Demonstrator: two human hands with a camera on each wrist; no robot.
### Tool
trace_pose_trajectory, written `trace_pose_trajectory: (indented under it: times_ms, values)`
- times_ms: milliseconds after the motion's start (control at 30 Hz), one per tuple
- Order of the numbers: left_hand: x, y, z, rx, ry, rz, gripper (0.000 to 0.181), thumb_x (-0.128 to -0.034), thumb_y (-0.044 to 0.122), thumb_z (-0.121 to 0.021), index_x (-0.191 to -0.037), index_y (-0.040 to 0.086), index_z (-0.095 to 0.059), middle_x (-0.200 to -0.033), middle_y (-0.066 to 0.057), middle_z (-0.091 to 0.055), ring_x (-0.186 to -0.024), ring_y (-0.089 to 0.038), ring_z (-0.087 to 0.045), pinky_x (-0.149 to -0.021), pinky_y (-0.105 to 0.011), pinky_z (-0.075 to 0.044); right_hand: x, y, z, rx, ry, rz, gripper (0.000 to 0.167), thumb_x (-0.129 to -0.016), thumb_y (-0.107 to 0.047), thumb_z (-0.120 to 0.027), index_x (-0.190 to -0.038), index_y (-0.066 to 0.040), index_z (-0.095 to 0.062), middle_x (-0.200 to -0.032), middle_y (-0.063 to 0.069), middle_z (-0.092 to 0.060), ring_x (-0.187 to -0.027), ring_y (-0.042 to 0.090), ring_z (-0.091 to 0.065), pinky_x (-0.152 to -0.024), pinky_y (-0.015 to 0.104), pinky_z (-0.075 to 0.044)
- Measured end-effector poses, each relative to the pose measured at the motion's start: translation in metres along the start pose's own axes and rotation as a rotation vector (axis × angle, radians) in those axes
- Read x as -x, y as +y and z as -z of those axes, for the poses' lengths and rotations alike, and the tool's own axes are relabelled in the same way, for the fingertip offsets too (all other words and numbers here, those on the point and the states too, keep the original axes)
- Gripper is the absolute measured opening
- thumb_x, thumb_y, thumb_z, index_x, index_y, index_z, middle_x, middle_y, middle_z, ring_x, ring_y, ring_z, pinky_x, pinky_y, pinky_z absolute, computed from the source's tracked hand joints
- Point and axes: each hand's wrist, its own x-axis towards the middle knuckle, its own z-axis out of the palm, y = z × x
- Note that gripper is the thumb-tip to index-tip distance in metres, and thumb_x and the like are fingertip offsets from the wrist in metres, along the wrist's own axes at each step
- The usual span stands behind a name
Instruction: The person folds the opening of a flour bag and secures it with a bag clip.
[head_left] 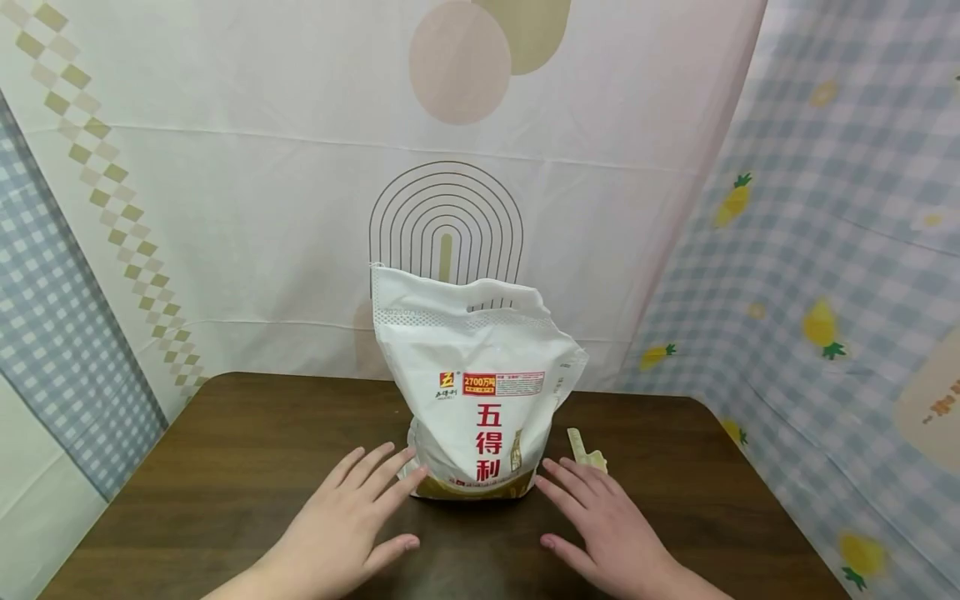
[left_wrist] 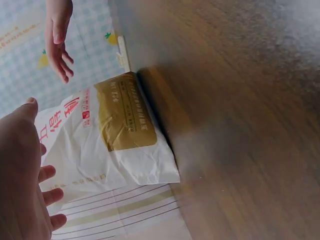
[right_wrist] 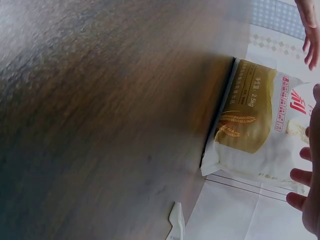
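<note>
Towards the far side of a dark wood-grained table [head_left: 675,467], between both hands: white printed bag [head_left: 468,346]. Stands upright on its base, full and bulging below, thinner and flatter above. Rises highest at the upper left corner, then slopes down rightward along a wavy top edge. Carries a dotted, pressed-looking band beneath that edge, with an elongated slot cut through, right of centre. Bears large red characters in a vertical column, a red-and-yellow box above them and a small orange emblem to the left. Turns gold at the foot (wheat ears printed there, clearest from the right wrist). Looks creased at the sides, with a fold jutting out at upper right.

At the bag's near left, left hand [head_left: 341,521]; at its near right, right hand [head_left: 611,525]. Both spread wide towards the bag, gripping nothing. Contact with its sides: cannot tell.

Just beyond the right fingers, on the table: pale implement [head_left: 585,455] with a narrow handle. Behind everything: pale hanging cloth [head_left: 262,208], patterned with line-drawn arches.
</note>
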Motion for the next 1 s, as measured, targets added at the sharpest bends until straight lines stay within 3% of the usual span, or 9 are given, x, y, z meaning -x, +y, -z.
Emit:
trace_pose_trajectory:
  times_ms: [133,300,800,1000]
  values:
    - [-0.003,0.001,0.002,0.003,0.058,0.002,0.066,-0.0969,0.065,-0.041,-0.142,0.019,-0.054,-0.146,-0.004,-0.05,-0.136,-0.028,-0.043,-0.111,-0.048,-0.026,-0.001,-0.001,0.0,-0.006,0.055,-0.025,0.064,-0.088,-0.045,-0.071,-0.144,-0.022,-0.053,-0.146,0.002,-0.051,-0.133,0.024,-0.047,-0.106,0.041,-0.033]
    - [-0.005,0.001,0.005,0.004,0.092,0.006,0.067,-0.0983,0.065,-0.038,-0.142,0.017,-0.054,-0.146,-0.003,-0.05,-0.133,-0.029,-0.045,-0.111,-0.045,-0.024,-0.003,-0.003,-0.001,-0.013,0.081,-0.051,0.063,-0.086,-0.043,-0.073,-0.143,-0.022,-0.053,-0.143,0.001,-0.053,-0.128,0.023,-0.05,-0.1,0.046,-0.042]
    - [-0.017,0.002,0.015,0.026,0.127,0.038,0.067,-0.0973,0.065,-0.041,-0.144,0.018,-0.051,-0.145,-0.004,-0.049,-0.131,-0.028,-0.045,-0.108,-0.045,-0.031,-0.007,0.001,-0.003,-0.048,0.101,-0.164,0.055,-0.092,-0.046,-0.066,-0.139,-0.019,-0.056,-0.137,0.0,-0.057,-0.123,0.02,-0.054,-0.096,0.048,-0.046]
    - [-0.024,0.001,0.02,0.018,0.148,0.037,0.067,-0.0981,0.065,-0.039,-0.143,0.017,-0.051,-0.143,-0.004,-0.05,-0.13,-0.028,-0.046,-0.107,-0.046,-0.033,-0.012,0.001,-0.001,-0.074,0.14,-0.197,0.054,-0.089,-0.038,-0.072,-0.136,-0.017,-0.058,-0.133,0.001,-0.059,-0.119,0.021,-0.057,-0.097,0.05,-0.045]
